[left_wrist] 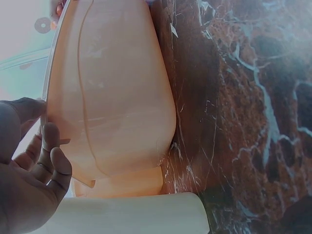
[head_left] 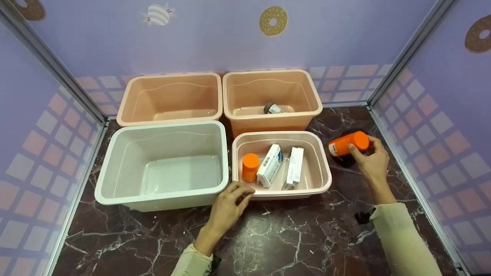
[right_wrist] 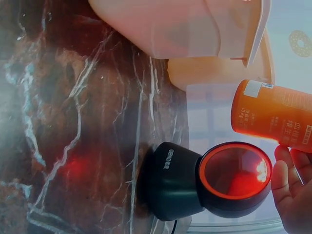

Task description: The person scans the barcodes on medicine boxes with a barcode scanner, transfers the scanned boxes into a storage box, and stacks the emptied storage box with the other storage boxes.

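My right hand (head_left: 374, 165) grips an orange bottle (head_left: 350, 144) with a white label, tilted, at the right of the table. Beneath the bottle in the head view, and close by it in the right wrist view, stands a black scanner (right_wrist: 174, 183) with a round window glowing red. With thumb and fingers, my left hand (head_left: 225, 209) pinches the front-left rim of the small pink bin (head_left: 324, 184). Inside that bin are another orange bottle (head_left: 250, 167), a white box (head_left: 270, 166) with blue markings, and further white boxes (head_left: 294, 165) leaning to the right.
Left of the pink bin stands a larger pale green bin (head_left: 161, 196). Behind are two peach bins, the left one (head_left: 168, 78) and the right one (head_left: 268, 120), which holds a small dark-capped bottle (head_left: 273, 108). Patterned walls (head_left: 433, 126) enclose the dark marbled table (head_left: 284, 237).
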`<state>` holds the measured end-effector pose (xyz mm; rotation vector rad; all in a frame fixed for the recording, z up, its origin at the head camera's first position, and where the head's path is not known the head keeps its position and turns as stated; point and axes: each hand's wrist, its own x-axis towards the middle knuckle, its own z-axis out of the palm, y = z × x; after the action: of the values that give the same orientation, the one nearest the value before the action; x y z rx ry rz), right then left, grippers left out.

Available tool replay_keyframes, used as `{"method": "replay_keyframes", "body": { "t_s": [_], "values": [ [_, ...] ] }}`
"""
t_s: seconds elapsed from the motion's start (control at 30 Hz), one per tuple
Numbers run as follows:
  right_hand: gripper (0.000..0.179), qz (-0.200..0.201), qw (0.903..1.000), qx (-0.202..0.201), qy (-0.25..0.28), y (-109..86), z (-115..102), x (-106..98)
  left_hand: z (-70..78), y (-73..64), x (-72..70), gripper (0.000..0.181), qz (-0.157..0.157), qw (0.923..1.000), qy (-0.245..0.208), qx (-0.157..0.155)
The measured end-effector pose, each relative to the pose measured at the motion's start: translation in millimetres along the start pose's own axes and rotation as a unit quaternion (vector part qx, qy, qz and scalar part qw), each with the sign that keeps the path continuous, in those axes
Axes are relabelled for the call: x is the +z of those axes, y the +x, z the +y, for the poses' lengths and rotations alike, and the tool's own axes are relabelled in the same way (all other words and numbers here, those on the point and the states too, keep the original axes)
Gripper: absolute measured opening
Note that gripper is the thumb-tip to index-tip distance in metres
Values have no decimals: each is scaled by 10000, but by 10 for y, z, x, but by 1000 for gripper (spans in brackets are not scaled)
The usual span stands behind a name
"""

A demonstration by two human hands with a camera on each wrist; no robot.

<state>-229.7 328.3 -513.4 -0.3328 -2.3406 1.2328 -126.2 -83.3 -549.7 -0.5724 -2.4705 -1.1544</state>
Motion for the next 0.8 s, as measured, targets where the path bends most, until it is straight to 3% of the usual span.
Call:
{"method": "replay_keyframes", "body": {
  "t_s": [0.8],
  "values": [
    [52,-12,9986,-415,315,164,-306,143,9,3,-2,12,31,9999,105,27]
  ]
}}
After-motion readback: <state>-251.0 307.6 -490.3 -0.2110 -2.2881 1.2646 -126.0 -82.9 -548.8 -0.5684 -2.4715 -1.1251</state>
